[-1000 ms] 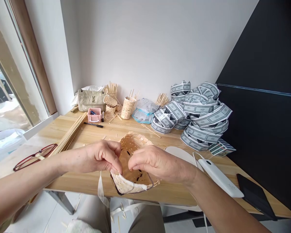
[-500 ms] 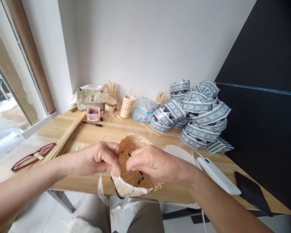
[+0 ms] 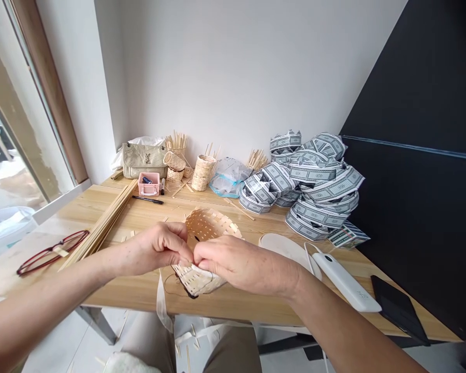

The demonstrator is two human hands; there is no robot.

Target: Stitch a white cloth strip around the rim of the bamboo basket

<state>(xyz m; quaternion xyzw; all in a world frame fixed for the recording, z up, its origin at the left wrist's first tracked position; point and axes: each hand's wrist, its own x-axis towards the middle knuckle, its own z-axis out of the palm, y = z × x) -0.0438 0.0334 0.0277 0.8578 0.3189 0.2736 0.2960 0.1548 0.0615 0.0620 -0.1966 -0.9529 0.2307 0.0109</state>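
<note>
Two-handed, working at the near rim of a woven basket (image 3: 213, 224), over the front of the wooden table (image 3: 128, 290). Pinching the rim narrowly between thumb and fingers with the left hand (image 3: 161, 247). Curling the right hand (image 3: 233, 265) at the same rim, hiding its fingertips; not being able to tell their hold.

You can make out what looks like a YSL monogram (image 3: 147, 158) on the handbag (image 3: 134, 165); the white device's (image 3: 344, 277) marking (image 3: 362, 294) is illegible.
</note>
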